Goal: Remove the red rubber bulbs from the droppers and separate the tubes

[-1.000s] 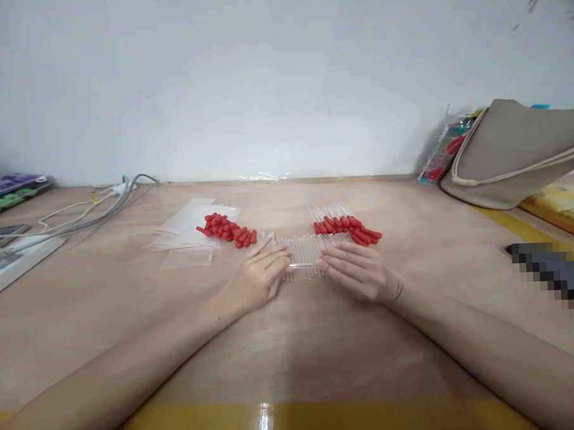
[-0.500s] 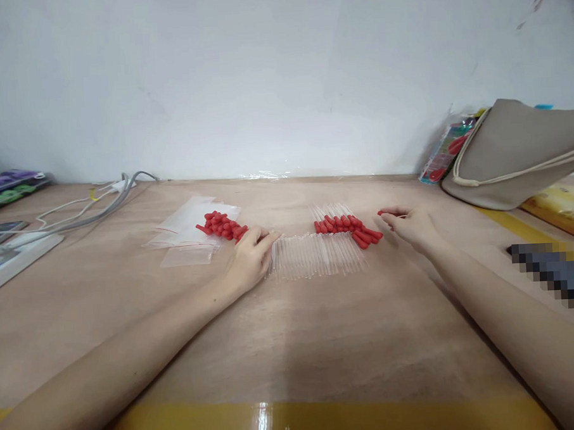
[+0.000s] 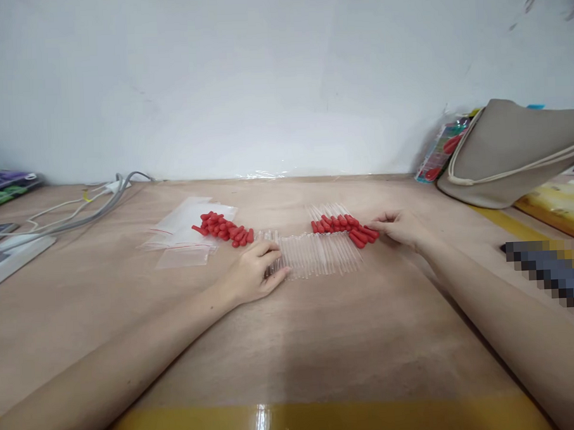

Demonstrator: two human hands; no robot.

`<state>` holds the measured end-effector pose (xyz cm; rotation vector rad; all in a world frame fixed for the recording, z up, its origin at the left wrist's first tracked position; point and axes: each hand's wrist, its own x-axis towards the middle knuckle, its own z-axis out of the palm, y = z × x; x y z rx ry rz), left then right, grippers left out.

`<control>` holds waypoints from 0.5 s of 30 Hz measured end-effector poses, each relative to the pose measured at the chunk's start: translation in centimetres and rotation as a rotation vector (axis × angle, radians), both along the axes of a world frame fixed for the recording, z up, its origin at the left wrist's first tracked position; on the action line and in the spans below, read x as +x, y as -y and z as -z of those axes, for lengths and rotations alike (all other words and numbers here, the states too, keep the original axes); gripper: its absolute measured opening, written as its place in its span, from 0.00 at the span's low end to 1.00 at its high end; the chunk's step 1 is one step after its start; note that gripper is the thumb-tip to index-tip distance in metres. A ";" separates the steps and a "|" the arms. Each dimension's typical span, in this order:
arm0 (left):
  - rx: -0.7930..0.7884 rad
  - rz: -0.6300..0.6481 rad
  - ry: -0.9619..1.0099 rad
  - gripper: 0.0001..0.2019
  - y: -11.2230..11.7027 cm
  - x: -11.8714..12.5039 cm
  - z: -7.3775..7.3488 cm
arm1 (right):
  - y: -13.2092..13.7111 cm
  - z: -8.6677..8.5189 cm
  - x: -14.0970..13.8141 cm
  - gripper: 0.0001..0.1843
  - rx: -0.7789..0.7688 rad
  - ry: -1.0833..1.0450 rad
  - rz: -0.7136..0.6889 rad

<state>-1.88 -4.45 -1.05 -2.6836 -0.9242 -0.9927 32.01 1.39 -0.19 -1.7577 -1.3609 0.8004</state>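
Note:
A row of clear glass tubes [image 3: 317,255] lies side by side on the wooden table. My left hand [image 3: 258,270] rests over the row's left end, its thumb apart from the bent fingers; tubes show beyond its fingertips. A heap of red rubber bulbs [image 3: 221,227] lies partly on clear zip bags [image 3: 185,221] to the left. Behind the row on the right, several glass droppers with red bulbs [image 3: 337,222] are laid together. My right hand [image 3: 399,229] pinches at the right end of this group, fingertips on a red-bulbed dropper, its tube mostly hidden.
A grey-beige drawstring pouch [image 3: 507,154] and a printed plastic pack [image 3: 441,151] stand at the back right, with a yellow packet [image 3: 553,206] beside them. Cables [image 3: 106,204] and a white device [image 3: 20,258] lie at left. Yellow tape [image 3: 324,422] runs along the front edge.
My right hand has moved left, bringing a red-bulbed piece to the group of droppers. My left hand has come off the bulb heap's edge, nearer me, and spread over the tubes.

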 end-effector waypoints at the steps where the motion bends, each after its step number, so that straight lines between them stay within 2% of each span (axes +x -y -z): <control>1: -0.012 0.006 -0.044 0.17 0.0 -0.1 -0.3 | 0.0 0.0 0.0 0.10 0.001 0.000 -0.006; 4: -0.067 0.054 -0.264 0.31 0.0 -0.7 -1.5 | 0.2 -0.1 -0.1 0.11 0.006 -0.009 -0.016; 6: -0.123 0.087 -0.390 0.35 -0.2 -1.2 -2.0 | 0.2 -0.2 -0.3 0.11 0.012 -0.016 -0.007; 10: -0.207 0.094 -0.447 0.32 -0.8 -1.7 -1.8 | 0.3 -0.3 -0.4 0.11 0.015 -0.003 0.016; 15: -0.206 0.070 -0.405 0.26 -1.1 -1.6 -1.1 | 0.0 0.1 0.0 0.12 0.006 0.023 0.025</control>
